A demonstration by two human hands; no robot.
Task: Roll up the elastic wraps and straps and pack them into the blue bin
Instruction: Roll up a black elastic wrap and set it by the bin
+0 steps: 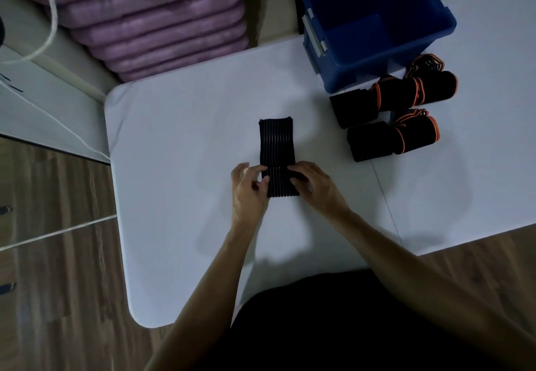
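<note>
A black ribbed elastic wrap (277,143) lies flat on the white table (179,144), its long side pointing away from me. Its near end is folded or rolled over. My left hand (249,193) pinches that near end at its left edge. My right hand (316,186) grips the same end at its right edge. The blue bin (377,22) stands at the far right of the table, open, and I see nothing in the part of its inside that shows. Black wraps with orange trim (403,95) lie in a loose pile just in front of the bin.
A stack of purple cushions (162,28) stands beyond the table's far left edge. A white cord (52,16) hangs at the left. Wood floor lies to the left and right of the table. My dark lap is at the near edge.
</note>
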